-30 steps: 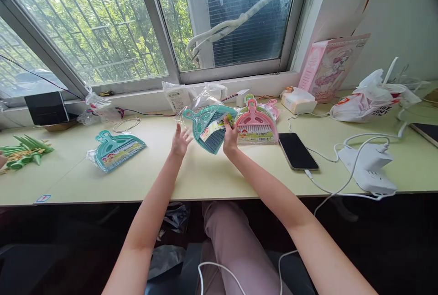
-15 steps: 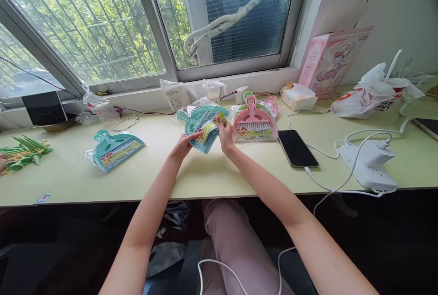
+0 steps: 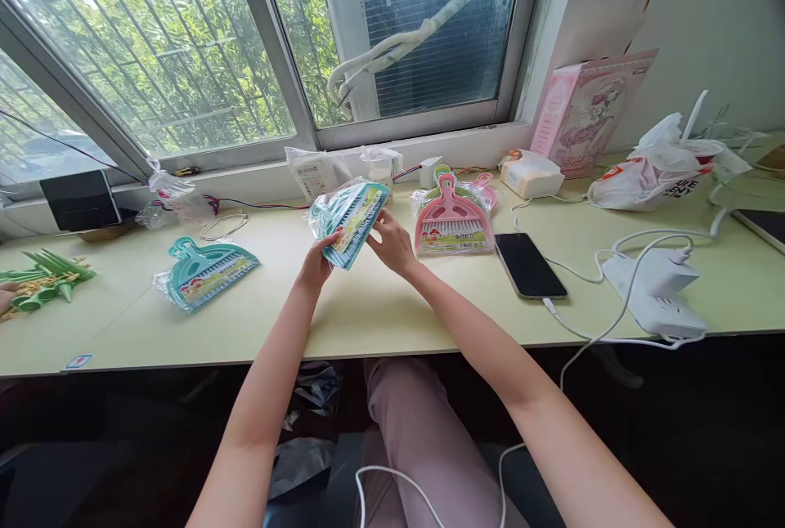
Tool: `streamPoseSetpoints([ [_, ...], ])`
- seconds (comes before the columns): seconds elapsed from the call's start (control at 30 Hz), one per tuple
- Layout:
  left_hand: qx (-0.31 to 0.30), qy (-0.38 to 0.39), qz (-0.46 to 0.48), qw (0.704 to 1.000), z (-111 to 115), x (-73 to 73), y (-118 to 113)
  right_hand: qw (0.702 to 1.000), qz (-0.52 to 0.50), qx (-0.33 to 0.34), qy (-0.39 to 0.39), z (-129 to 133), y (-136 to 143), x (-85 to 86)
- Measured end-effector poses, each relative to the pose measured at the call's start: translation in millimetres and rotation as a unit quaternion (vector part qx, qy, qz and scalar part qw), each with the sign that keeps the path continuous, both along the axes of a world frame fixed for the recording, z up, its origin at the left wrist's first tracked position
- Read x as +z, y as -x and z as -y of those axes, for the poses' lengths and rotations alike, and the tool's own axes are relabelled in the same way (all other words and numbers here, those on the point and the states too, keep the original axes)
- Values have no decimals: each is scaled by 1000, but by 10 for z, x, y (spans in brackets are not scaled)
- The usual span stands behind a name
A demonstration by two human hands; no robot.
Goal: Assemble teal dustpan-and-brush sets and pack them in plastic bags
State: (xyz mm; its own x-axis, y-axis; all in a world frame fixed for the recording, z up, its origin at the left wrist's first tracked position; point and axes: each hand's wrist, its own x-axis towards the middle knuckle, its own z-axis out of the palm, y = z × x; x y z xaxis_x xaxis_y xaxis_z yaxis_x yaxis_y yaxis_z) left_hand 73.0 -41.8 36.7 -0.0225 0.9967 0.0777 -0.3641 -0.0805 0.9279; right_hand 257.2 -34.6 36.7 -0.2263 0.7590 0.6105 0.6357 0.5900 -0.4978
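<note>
My left hand (image 3: pixel 317 261) grips the lower left end of a teal dustpan and brush set (image 3: pixel 351 221) in clear plastic wrap, its thumb on the printed label. The set is tilted above the table, bristles facing me. At its right edge is my right hand (image 3: pixel 394 243), fingers bent and apart; whether the fingertips touch the wrap is hard to see. Another teal dustpan and brush set (image 3: pixel 212 270) lies to the left. A pink dustpan and brush set (image 3: pixel 454 217) lies close on the right, with green and pink handles behind it.
A phone (image 3: pixel 531 265) on a cable and a white power strip (image 3: pixel 656 291) lie to the right. Tissues (image 3: pixel 531 174), a pink box (image 3: pixel 592 115) and a plastic bag (image 3: pixel 643 172) stand behind. Another person's hand (image 3: pixel 7 297) is by green plastic pieces (image 3: pixel 46 279) at far left.
The held teal set has tipped, with its right end higher. My right hand has let go of its front face and slid down to its right edge. My left hand keeps its hold.
</note>
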Motion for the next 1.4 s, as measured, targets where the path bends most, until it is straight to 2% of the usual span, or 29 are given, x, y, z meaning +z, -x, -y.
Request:
streamPoseSetpoints([
  [0.2,-23,12,-12,1000,32,2,-71,992,-13,-95,81,-30,27,-14],
  [0.3,-33,8,-17,999,40,-6,-83,987,-17,-115,111,-59,-11,14],
  [0.47,-43,4,-26,999,25,-43,-71,987,-5,-93,128,-86,-59,34],
  [0.63,-44,13,-43,998,6,-76,-54,988,3,-63,142,-92,-29,-18],
  [0.93,-45,5,-43,998,23,-48,-72,992,-26,-47,115,-98,-5,-69],
  [1.13,-41,8,-37,998,32,-33,-77,992,-33,-65,100,-69,21,-60],
  [1.4,-37,17,-51,998,-13,-77,-54,989,-32,-88,118,-108,-51,-46],
])
